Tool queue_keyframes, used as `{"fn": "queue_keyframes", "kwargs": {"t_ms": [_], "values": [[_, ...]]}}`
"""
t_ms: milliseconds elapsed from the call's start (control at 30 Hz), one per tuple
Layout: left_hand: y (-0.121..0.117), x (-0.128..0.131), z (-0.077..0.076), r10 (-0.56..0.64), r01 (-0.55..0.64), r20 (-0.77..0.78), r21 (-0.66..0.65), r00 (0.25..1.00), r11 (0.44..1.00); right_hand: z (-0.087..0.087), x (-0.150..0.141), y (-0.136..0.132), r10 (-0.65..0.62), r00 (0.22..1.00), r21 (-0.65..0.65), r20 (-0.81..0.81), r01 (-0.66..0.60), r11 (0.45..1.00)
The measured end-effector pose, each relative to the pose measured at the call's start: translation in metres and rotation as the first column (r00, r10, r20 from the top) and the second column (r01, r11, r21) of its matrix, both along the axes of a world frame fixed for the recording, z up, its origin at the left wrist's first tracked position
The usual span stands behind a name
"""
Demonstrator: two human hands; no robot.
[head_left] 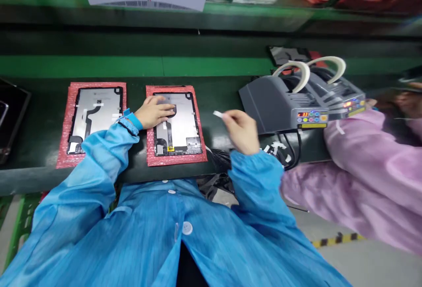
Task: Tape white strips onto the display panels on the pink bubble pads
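My left hand point(154, 112) lies palm down with its fingers stretched over the upper left of a tablet screen panel point(184, 124). Its fingertips touch a dark ribbon cable point(169, 133) on the panel's silver back. Under the panel is a pink bubble-wrap sheet point(178, 161). Between thumb and forefinger, my right hand point(242, 131) pinches a short strip of white tape point(218, 114), held in the air right of the panel. A second panel point(95, 118) with a similar cable and white tape pieces rests on pink bubble wrap at the left.
Two grey tape dispensers point(273, 104) with white tape loops stand on the right, scraps of tape point(277, 147) and black cables before them. A co-worker's pink sleeve point(359, 159) reaches in beside them. A dark case point(11, 115) sits far left; a green shelf edge point(250, 12) runs overhead.
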State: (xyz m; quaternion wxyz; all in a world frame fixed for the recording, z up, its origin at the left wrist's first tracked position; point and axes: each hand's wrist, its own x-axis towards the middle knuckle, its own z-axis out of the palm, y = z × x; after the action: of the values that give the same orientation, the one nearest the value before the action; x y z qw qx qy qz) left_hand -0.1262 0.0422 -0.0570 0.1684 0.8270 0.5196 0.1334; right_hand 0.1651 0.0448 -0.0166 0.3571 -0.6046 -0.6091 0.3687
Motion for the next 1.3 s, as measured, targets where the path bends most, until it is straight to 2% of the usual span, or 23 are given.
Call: {"fn": "queue_keyframes", "kwargs": {"t_ms": [33,133,233,400,700,833,900,967,1033,1067,1100,1133,1200,1233,1267,1300], "values": [[-0.001,0.0,-0.001,-0.008,0.008,-0.013,-0.006,1.0,1.0,-0.004,-0.023,0.009,0.09,0.994,0.019,0.065,-0.091,0.996],[-0.001,0.0,-0.004,-0.017,0.017,-0.04,-0.007,0.999,1.0,-0.018,-0.079,0.035,0.299,0.919,-0.053,0.259,-0.295,0.954],[-0.001,0.0,-0.006,-0.02,0.02,-0.055,-0.004,0.998,1.0,-0.028,-0.106,0.048,0.386,0.828,-0.101,0.407,-0.379,0.92],[-0.001,0.0,-0.01,-0.019,0.02,-0.052,0.011,0.998,1.0,-0.028,-0.115,0.049,0.403,0.746,-0.149,0.53,-0.386,0.91],[-0.002,0.002,-0.006,0.011,-0.011,-0.01,-0.01,1.0,1.0,-0.025,-0.123,0.04,0.365,0.69,-0.125,0.625,-0.373,0.919],[-0.002,0.002,-0.006,0.002,-0.002,-0.037,0.009,0.999,1.0,-0.023,-0.124,0.038,0.268,0.68,-0.074,0.683,-0.3,0.951],[-0.002,0.001,-0.007,-0.003,0.004,-0.044,0.025,0.999,1.0,-0.024,-0.111,0.039,0.176,0.716,-0.012,0.676,-0.227,0.974],[-0.001,0.0,-0.008,-0.005,0.008,-0.061,0.044,0.998,0.999,-0.028,-0.083,0.039,0.082,0.809,0.07,0.582,-0.15,0.986],[-0.001,-0.003,-0.009,-0.005,0.011,-0.09,0.071,0.996,0.997,-0.037,-0.039,0.033,-0.066,0.922,0.18,0.381,-0.004,0.984],[-0.001,-0.004,-0.009,-0.004,0.013,-0.101,0.089,0.995,0.996,-0.042,-0.014,0.028,-0.177,0.952,0.232,0.248,0.119,0.965],[-0.001,-0.005,-0.008,-0.005,0.017,-0.107,0.108,0.994,0.994,-0.048,0.013,0.021,-0.305,0.945,0.269,0.119,0.265,0.926],[-0.001,-0.006,-0.007,-0.004,0.018,-0.107,0.127,0.994,0.992,-0.052,0.039,0.013,-0.433,0.902,0.29,0.008,0.412,0.864],[-0.001,-0.004,-0.003,0.009,0.006,-0.087,0.162,0.996,0.987,-0.058,0.084,-0.002,-0.626,0.766,0.292,-0.149,0.639,0.712],[0.0,-0.001,0.0,0.021,-0.008,-0.07,0.179,0.997,0.984,-0.059,0.101,-0.007,-0.683,0.704,0.272,-0.195,0.708,0.652],[0.001,0.002,0.004,0.03,-0.02,-0.051,0.195,0.998,0.981,-0.059,0.115,-0.009,-0.713,0.663,0.239,-0.228,0.748,0.62],[0.001,0.008,0.008,0.036,-0.028,-0.032,0.21,0.999,0.977,-0.057,0.125,-0.009,-0.72,0.646,0.193,-0.253,0.763,0.617]]}}
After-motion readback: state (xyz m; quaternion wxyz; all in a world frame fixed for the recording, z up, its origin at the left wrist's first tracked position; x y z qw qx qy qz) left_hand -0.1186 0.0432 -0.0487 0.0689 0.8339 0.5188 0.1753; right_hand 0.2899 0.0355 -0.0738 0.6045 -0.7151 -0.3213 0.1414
